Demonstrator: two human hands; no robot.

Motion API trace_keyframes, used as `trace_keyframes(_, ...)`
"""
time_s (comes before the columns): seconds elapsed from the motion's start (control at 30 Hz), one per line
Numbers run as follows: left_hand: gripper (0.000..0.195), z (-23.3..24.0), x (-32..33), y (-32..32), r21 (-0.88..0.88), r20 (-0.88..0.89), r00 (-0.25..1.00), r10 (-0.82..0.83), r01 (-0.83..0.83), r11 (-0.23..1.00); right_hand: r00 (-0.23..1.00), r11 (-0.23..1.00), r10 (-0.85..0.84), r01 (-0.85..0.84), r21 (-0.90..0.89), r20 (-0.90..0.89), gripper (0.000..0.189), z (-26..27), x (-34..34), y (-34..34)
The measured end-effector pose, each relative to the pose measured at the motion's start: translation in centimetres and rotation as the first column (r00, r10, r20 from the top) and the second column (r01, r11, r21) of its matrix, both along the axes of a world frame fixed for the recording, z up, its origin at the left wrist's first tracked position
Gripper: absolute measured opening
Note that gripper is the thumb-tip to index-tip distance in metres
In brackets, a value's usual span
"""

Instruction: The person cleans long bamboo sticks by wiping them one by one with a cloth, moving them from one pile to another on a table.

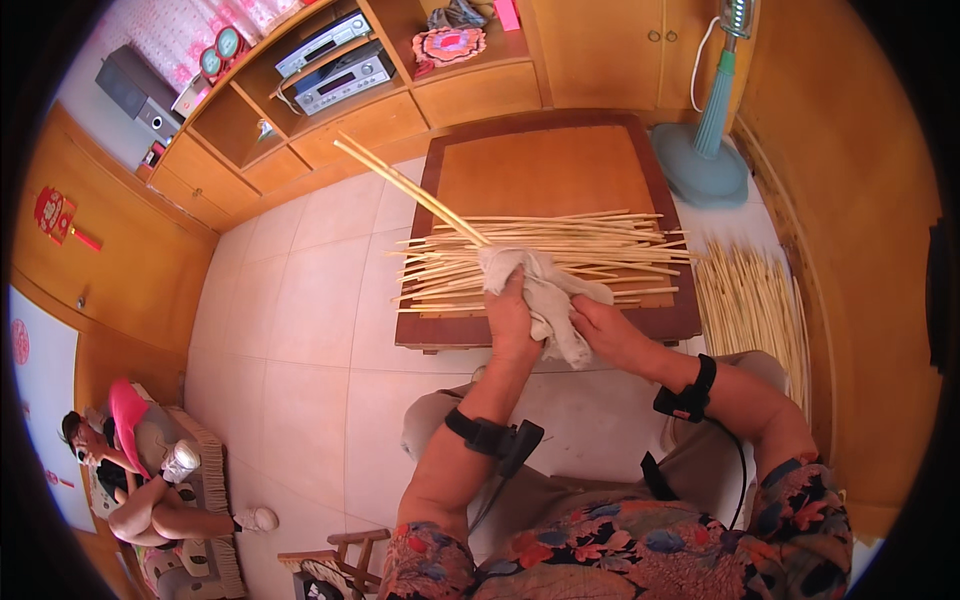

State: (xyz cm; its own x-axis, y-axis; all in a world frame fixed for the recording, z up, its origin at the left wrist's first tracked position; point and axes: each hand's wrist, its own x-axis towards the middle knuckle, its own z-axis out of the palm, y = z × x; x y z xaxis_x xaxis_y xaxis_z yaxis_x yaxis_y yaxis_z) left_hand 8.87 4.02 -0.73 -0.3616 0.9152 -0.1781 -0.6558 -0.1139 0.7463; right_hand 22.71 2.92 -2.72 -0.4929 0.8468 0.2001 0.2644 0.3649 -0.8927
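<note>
A crumpled off-white cloth [555, 300] is bunched between my two hands, above the near side of a low wooden table [547, 165]. My left hand [514, 311] grips the cloth around the lower part of two or so pale thin sticks [412, 187], which slant up and to the left. The ends inside the cloth are hidden. My right hand [609, 326] holds the cloth's right side, its fingers partly covered by the folds. Below my hands many similar sticks [555, 240] lie crosswise on the table, some overhanging its left and right edges.
More sticks [750, 300] lie in a dense bundle on the floor right of the table. A fan's teal base [701, 165] stands beyond. Wooden cabinets [480, 90] line the back. At left, a person [142, 480] sits on a sofa. A wooden folding stool [360, 555] stands near my left side.
</note>
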Motion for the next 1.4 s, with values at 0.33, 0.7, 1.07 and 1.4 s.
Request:
trace_keyframes(0.33,0.023,1.7,-11.3,-1.0,-0.054,-0.006,0.974,0.229,-0.229,0.972,0.954,0.921,0.192,-0.094,-0.378,0.23,0.019,2.9,1.8,-6.8)
trace_keyframes(0.7,0.021,1.1,-14.3,-2.4,-0.021,0.167,0.977,0.133,-0.131,0.991,0.963,0.795,0.085,0.089,-0.6,0.256,0.021,4.0,5.7,-17.7)
trace_keyframes(1.07,0.018,-0.7,-8.2,-7.5,0.007,0.214,0.949,-0.233,0.237,0.972,1.0,0.644,-0.026,0.021,-0.765,0.006,0.024,5.1,-1.0,-17.2)
trace_keyframes(1.4,0.019,-1.2,-7.3,-9.6,0.036,0.157,0.866,-0.474,0.475,0.879,0.992,0.654,-0.032,-0.069,-0.753,-0.119,0.022,3.7,-6.1,-9.5)
